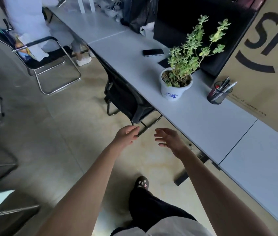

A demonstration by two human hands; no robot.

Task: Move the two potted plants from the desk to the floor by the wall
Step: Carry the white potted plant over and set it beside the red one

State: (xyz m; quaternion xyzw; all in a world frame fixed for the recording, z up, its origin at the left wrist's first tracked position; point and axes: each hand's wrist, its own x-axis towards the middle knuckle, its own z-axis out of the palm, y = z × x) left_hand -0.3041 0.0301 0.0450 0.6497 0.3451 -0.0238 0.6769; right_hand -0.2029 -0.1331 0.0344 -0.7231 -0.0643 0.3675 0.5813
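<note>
Both my hands, left [126, 134] and right [169, 138], are empty, fingers spread, over the floor short of the counter [203, 120]. One potted plant [175, 86] stands upright there. Risk: top-heavy stems tip it; pen cup [219, 94] nearby gets bumped.

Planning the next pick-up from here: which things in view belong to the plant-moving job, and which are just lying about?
For the job:
- potted plant on the desk; only one shows
- left hand and right hand, both open and empty

Lying about:
- phone
- pen holder
- cardboard box
- black chair
</note>
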